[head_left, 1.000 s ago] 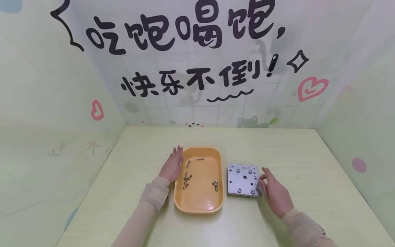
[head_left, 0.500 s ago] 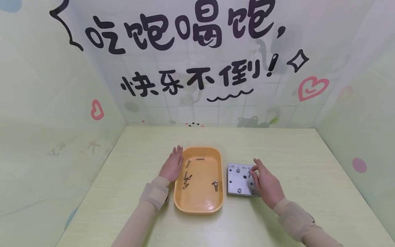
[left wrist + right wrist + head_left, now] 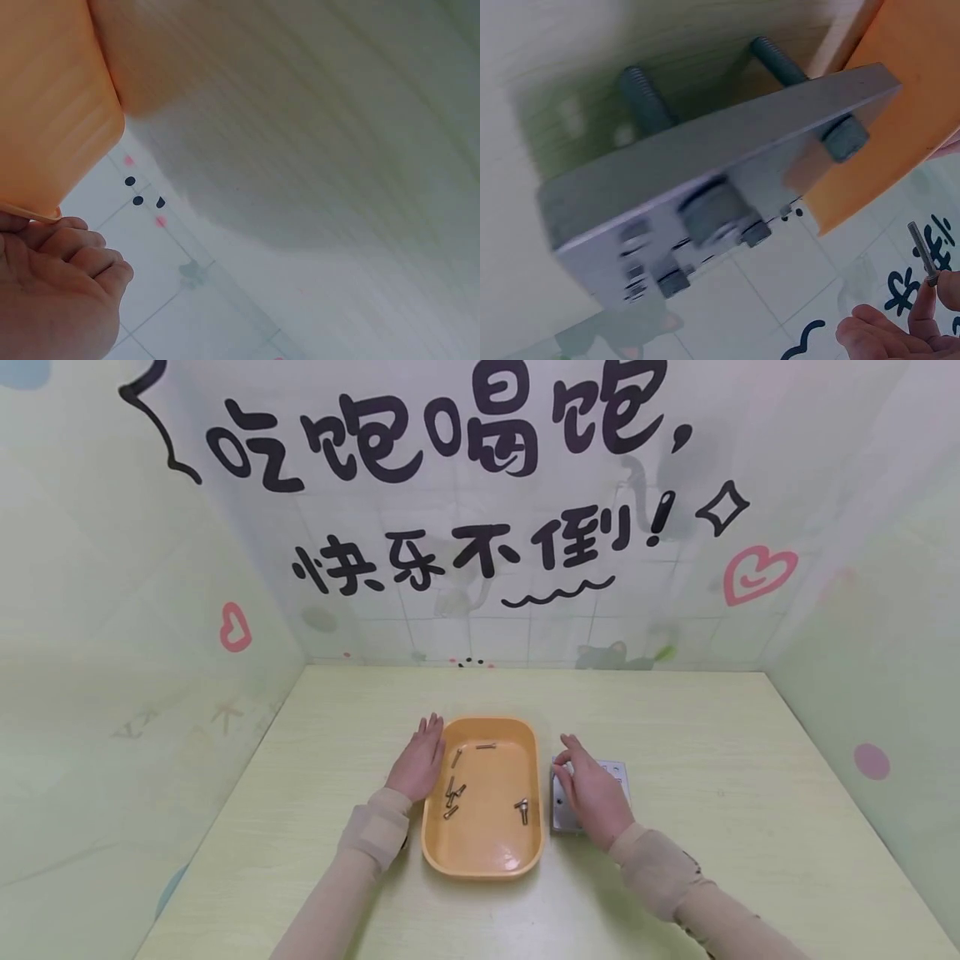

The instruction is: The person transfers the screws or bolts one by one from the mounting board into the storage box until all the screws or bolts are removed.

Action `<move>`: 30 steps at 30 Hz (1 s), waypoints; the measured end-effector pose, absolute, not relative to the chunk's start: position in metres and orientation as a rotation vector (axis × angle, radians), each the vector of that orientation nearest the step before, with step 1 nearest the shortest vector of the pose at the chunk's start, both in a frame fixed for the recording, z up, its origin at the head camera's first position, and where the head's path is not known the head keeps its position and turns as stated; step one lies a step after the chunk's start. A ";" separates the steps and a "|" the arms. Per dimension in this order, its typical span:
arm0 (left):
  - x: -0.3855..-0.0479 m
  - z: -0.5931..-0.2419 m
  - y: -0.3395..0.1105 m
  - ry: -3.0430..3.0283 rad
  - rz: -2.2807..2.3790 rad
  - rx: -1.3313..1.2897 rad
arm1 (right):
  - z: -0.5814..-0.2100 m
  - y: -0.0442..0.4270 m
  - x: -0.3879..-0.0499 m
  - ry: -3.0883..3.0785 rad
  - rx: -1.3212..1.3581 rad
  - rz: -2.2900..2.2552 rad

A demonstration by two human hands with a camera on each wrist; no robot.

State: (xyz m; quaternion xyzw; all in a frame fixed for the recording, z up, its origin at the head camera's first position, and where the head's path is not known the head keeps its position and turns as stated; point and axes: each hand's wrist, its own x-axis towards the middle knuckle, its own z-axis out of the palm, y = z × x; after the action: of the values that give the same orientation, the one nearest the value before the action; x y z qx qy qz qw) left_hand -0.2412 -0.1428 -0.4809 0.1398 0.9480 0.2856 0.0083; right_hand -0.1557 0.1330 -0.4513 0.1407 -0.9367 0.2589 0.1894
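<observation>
My right hand hovers over the left part of a silver metal plate, covering much of it. Between thumb and finger it pinches a small threaded screw, seen in the right wrist view pointing away from the fingertips. Bolts stand in the plate, and their threaded shanks hold it raised off the table. My left hand rests against the left side of an orange tray, its fingers straight along the rim. In the left wrist view its fingertips touch the rim.
Several loose screws lie at the left inside the tray, with another small group at the right. The tray stands just left of the plate on a pale wooden table. Printed curtain walls enclose the back and sides.
My right hand has moved left from the plate's right edge across it, toward the tray, carrying the screw. My left hand and the tray have stayed put.
</observation>
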 end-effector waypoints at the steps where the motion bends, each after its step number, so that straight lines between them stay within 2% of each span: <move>1: -0.241 -0.481 -0.143 2.963 0.894 0.438 | -0.451 0.128 -0.156 -2.637 0.398 0.745; 30: -0.242 -0.484 -0.144 2.985 0.892 0.430 | -0.432 0.056 -0.176 -2.699 0.562 0.759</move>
State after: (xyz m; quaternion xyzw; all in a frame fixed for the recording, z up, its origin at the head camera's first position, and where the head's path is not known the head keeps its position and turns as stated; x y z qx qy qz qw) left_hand -0.2421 -0.1438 -0.4835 0.1369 0.9492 0.2835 -0.0016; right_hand -0.1762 0.0558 -0.4324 0.1946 -0.9345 0.2627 0.1406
